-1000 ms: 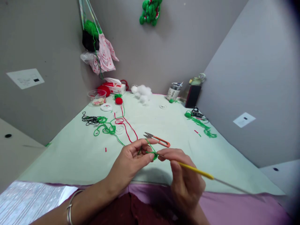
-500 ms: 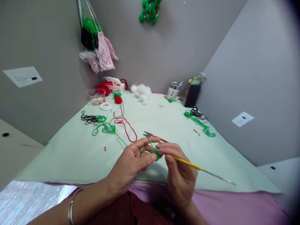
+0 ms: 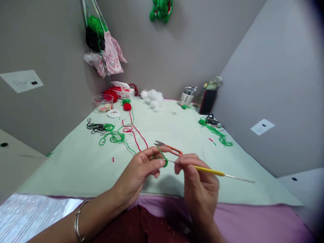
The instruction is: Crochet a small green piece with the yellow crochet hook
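As a pale-covered table (image 3: 88, 175) spreads across the frame, a small ring-like piece of green yarn (image 3: 165, 164) sits just below centre, pinched at the tip of a person's left hand (image 3: 139, 172). The piece looks feather-light, soft and easily pulled out of shape — best gripped flat at its edge, between thumb and fingertip, with its stitches left uncovered. The yellow-handled hook (image 3: 209, 170), slim and apparently stiff, seems best held at the front of its grip.

The left forearm slants up from the lower left, the thumb clamped on the piece and the index finger stretched forward with a green strand (image 3: 161, 152) across it; exactly how the lower fingers lie cannot be told. The right hand (image 3: 202, 185) rises from the lower right, thumb and fingers closed on the hook like a pen, its thin front shaft reaching the green piece.

Just beyond the hands lie orange-handled snips (image 3: 174, 150), blades pointing left. Farther back, loose green yarn (image 3: 113, 136) tangles at centre left — a red ball (image 3: 127, 106) behind it — while white stuffing (image 3: 154, 98) rests near the back wall and a green knitted item (image 3: 161, 10) hangs at top centre.
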Action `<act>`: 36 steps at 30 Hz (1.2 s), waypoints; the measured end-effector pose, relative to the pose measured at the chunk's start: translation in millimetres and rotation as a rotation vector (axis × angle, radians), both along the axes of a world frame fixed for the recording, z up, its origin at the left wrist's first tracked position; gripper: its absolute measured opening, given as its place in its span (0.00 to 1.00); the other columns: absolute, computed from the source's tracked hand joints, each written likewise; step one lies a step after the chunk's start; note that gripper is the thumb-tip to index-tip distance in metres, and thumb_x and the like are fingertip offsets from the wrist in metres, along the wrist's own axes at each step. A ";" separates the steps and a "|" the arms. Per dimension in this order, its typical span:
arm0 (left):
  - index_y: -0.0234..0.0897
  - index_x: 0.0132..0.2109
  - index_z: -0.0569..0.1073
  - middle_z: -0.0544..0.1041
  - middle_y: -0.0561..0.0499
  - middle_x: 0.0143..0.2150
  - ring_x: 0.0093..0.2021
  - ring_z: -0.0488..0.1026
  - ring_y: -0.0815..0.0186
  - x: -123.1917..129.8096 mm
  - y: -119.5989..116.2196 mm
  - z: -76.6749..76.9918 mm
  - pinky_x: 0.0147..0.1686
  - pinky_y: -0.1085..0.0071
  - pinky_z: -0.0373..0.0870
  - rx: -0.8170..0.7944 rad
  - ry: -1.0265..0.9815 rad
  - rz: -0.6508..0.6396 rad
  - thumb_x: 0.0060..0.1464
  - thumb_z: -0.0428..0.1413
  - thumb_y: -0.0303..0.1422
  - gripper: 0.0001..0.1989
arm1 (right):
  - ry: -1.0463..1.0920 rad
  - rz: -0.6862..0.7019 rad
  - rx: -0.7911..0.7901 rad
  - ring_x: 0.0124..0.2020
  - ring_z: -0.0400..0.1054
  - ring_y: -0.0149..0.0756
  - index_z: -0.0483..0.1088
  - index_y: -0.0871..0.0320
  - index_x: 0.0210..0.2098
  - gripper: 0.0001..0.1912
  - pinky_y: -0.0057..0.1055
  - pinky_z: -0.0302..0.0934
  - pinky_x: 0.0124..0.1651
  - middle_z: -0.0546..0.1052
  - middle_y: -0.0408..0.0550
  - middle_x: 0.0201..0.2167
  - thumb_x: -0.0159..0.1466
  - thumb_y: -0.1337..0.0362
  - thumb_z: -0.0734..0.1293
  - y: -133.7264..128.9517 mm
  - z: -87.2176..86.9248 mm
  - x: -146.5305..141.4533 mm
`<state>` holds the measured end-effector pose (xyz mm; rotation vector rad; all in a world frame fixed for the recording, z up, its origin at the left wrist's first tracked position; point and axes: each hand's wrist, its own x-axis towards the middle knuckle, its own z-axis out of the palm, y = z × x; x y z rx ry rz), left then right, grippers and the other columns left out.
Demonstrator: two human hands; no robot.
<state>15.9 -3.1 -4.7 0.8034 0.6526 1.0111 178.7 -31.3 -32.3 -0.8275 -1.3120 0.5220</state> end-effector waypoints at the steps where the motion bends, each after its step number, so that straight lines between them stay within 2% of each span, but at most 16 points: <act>1: 0.40 0.47 0.87 0.75 0.54 0.33 0.31 0.68 0.74 0.3 -1.0 -1.2 0.35 0.77 0.67 0.034 0.032 0.003 0.53 0.71 0.32 0.13 | 0.001 0.034 -0.021 0.35 0.72 0.34 0.81 0.50 0.43 0.12 0.35 0.68 0.44 0.81 0.42 0.34 0.74 0.68 0.65 0.8 -0.3 -0.3; 4: 0.44 0.51 0.86 0.79 0.52 0.39 0.43 0.74 0.66 1.1 -2.9 -5.2 0.48 0.70 0.69 0.073 0.079 -0.004 0.53 0.72 0.33 0.17 | 0.014 0.042 -0.072 0.35 0.73 0.33 0.82 0.49 0.43 0.10 0.33 0.68 0.42 0.83 0.43 0.38 0.73 0.67 0.67 2.4 -3.4 -1.4; 7: 0.47 0.53 0.84 0.76 0.54 0.39 0.42 0.72 0.67 0.0 -2.7 -7.5 0.47 0.70 0.67 0.061 0.096 0.006 0.51 0.73 0.32 0.21 | 0.107 0.071 -0.135 0.32 0.73 0.30 0.82 0.50 0.42 0.10 0.32 0.69 0.42 0.83 0.43 0.37 0.74 0.65 0.67 3.0 -5.2 -1.2; 11: 0.48 0.53 0.85 0.73 0.55 0.38 0.41 0.69 0.68 -3.1 -1.9 -6.6 0.46 0.71 0.64 0.088 0.128 0.004 0.54 0.71 0.33 0.19 | 0.250 0.161 -0.174 0.30 0.75 0.30 0.81 0.52 0.40 0.11 0.30 0.71 0.36 0.82 0.44 0.36 0.74 0.61 0.66 5.1 -1.9 -0.3; 18: 0.46 0.53 0.85 0.74 0.55 0.37 0.41 0.71 0.66 -4.7 -4.6 -2.2 0.48 0.68 0.64 0.095 0.135 -0.025 0.58 0.67 0.34 0.16 | 0.206 0.223 -0.108 0.31 0.78 0.33 0.78 0.55 0.41 0.13 0.31 0.74 0.35 0.83 0.47 0.36 0.77 0.62 0.62 5.1 3.3 3.4; 23: 0.44 0.52 0.85 0.74 0.54 0.36 0.41 0.70 0.64 -3.6 -3.5 -1.5 0.47 0.67 0.64 0.117 0.176 0.003 0.57 0.67 0.33 0.15 | 0.068 0.139 -0.030 0.34 0.77 0.32 0.78 0.54 0.45 0.13 0.33 0.74 0.39 0.82 0.47 0.39 0.77 0.66 0.61 -2.0 1.2 3.9; 28: 0.43 0.50 0.85 0.73 0.54 0.35 0.38 0.67 0.66 -4.6 -2.4 -2.2 0.42 0.69 0.64 0.160 0.236 0.049 0.55 0.68 0.32 0.14 | -0.147 0.056 0.077 0.40 0.77 0.34 0.77 0.54 0.47 0.14 0.35 0.73 0.45 0.82 0.46 0.40 0.76 0.73 0.60 -6.6 2.0 6.1; 32: 0.43 0.50 0.85 0.74 0.54 0.34 0.37 0.68 0.67 -3.8 -4.6 -2.8 0.41 0.71 0.65 0.197 0.258 0.098 0.56 0.69 0.32 0.14 | -0.310 0.018 0.170 0.44 0.78 0.36 0.75 0.55 0.49 0.14 0.36 0.74 0.46 0.82 0.48 0.41 0.74 0.75 0.61 -7.5 1.1 7.6; 36: 0.42 0.54 0.84 0.75 0.55 0.35 0.35 0.67 0.69 -0.2 -7.6 -2.5 0.40 0.72 0.65 0.207 0.275 0.141 0.53 0.72 0.33 0.20 | -0.577 -0.179 0.282 0.45 0.79 0.39 0.76 0.52 0.55 0.17 0.35 0.77 0.43 0.83 0.51 0.45 0.72 0.74 0.65 -5.7 -11.7 4.5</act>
